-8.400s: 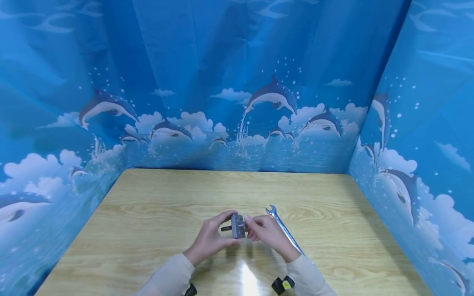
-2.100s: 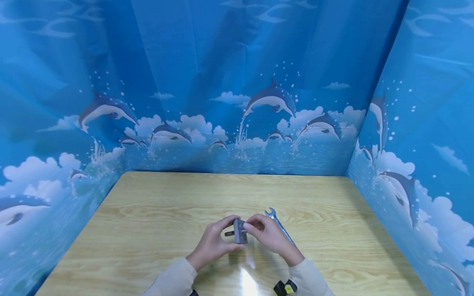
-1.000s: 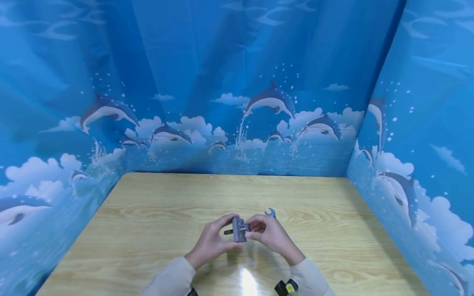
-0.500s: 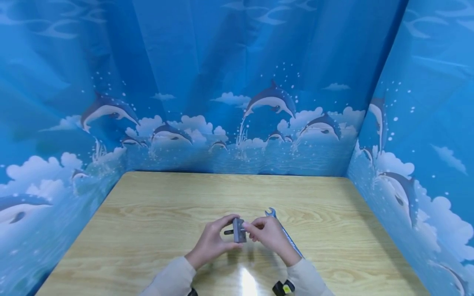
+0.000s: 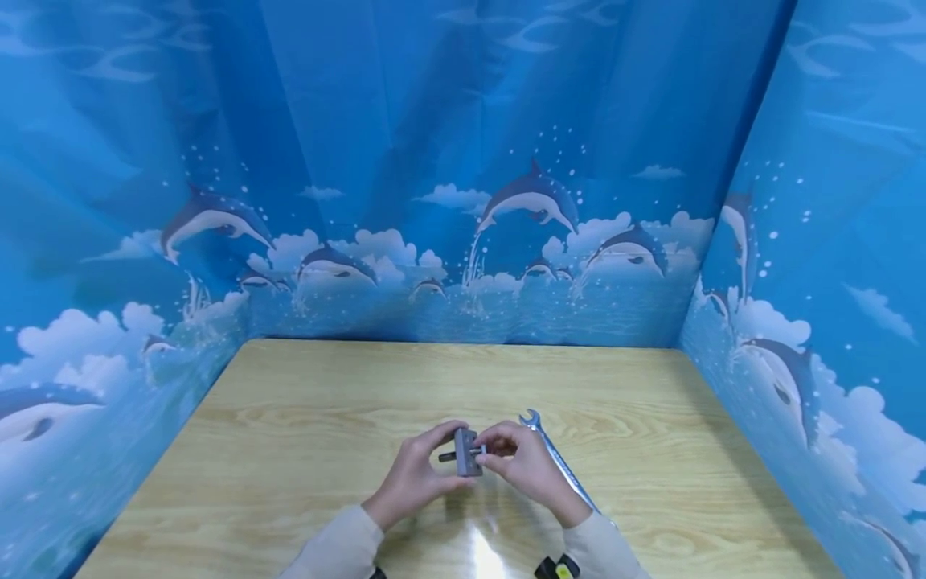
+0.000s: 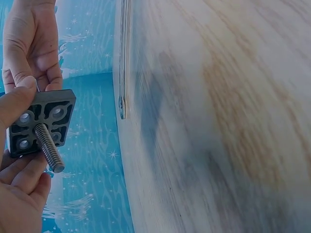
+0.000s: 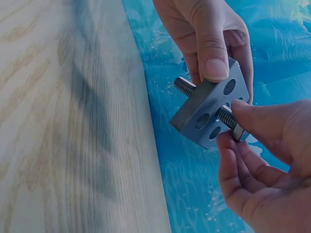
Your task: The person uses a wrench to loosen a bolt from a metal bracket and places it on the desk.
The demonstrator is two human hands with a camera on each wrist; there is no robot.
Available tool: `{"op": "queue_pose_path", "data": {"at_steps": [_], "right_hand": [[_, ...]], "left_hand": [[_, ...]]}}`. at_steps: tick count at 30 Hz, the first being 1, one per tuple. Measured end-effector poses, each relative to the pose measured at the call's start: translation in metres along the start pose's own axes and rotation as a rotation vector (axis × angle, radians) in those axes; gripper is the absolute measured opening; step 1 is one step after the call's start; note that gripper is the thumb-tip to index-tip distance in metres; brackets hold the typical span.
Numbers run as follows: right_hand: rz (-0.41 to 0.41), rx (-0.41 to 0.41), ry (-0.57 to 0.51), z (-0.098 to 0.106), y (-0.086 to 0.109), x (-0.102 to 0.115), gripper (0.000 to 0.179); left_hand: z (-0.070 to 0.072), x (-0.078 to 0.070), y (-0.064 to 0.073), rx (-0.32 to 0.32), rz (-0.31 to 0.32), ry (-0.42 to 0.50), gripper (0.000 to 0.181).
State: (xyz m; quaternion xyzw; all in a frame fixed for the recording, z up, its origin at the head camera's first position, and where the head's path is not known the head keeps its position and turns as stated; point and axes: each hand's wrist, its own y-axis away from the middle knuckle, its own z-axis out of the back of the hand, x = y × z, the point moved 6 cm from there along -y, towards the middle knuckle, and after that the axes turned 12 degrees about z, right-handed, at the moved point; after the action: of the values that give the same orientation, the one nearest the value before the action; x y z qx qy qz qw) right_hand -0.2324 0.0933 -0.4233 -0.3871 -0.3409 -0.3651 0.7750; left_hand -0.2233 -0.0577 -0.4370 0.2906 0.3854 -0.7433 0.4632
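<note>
In the head view my left hand [image 5: 414,481] holds a square grey plate [image 5: 463,455] by opposite edges, thumb on one side and fingers on the other. Round holes sit near the plate's corners, as the right wrist view shows. A threaded bolt [image 7: 226,116] passes through its middle, and the threaded end [image 6: 50,149] juts out past the ribbed back face. My right hand [image 5: 526,469] pinches the bolt at its head [image 7: 239,133] between thumb and fingers. Some bare thread shows between head and plate. Both hands are above the table.
A silver open-end wrench [image 5: 559,460] lies slantwise on the wood-grain table [image 5: 318,418], beside and partly behind my right hand and wrist. Blue dolphin-print curtains [image 5: 405,201] surround the table at the back and sides.
My right fingers have shifted their grip around the bolt head several times, thumb and forefinger changing places. My left hand and the plate have barely moved. The wrench stays put.
</note>
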Motion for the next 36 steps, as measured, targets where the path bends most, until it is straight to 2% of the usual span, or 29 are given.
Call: {"op": "queue_pose_path", "data": {"at_steps": [4, 7, 10, 14, 18, 22, 24, 29, 33, 36], "right_hand": [[-0.011, 0.007, 0.029, 0.005, 0.000, 0.020, 0.020], [-0.040, 0.016, 0.058, 0.008, 0.000, 0.025, 0.022], [-0.064, 0.042, 0.058, 0.007, 0.001, 0.020, 0.030], [-0.087, 0.060, 0.054, 0.000, 0.004, -0.003, 0.037], [-0.094, 0.042, 0.075, -0.002, 0.003, -0.021, 0.035], [-0.080, 0.049, 0.063, -0.001, 0.002, -0.020, 0.025], [-0.065, 0.053, 0.045, -0.001, 0.001, -0.012, 0.019], [-0.005, 0.030, -0.014, 0.003, 0.000, 0.013, 0.021], [-0.031, 0.032, 0.038, 0.005, 0.001, 0.002, 0.022], [-0.086, 0.050, 0.085, 0.004, 0.001, -0.014, 0.033]], "left_hand": [[-0.001, 0.001, 0.000, 0.000, 0.014, 0.000, 0.075], [-0.001, 0.001, 0.000, -0.004, 0.018, -0.008, 0.077], [-0.002, 0.002, 0.001, -0.004, 0.024, -0.016, 0.077], [-0.003, 0.002, 0.003, 0.001, 0.028, -0.017, 0.077], [-0.003, 0.001, 0.002, 0.001, 0.004, -0.014, 0.077], [-0.002, 0.001, 0.001, 0.004, -0.006, -0.017, 0.076], [-0.002, 0.002, 0.001, 0.004, 0.001, -0.023, 0.076], [-0.003, 0.002, 0.001, 0.000, 0.012, -0.023, 0.076], [-0.004, 0.003, -0.001, 0.003, 0.015, -0.017, 0.076], [-0.003, 0.003, -0.001, 0.001, 0.013, -0.016, 0.075]]}}
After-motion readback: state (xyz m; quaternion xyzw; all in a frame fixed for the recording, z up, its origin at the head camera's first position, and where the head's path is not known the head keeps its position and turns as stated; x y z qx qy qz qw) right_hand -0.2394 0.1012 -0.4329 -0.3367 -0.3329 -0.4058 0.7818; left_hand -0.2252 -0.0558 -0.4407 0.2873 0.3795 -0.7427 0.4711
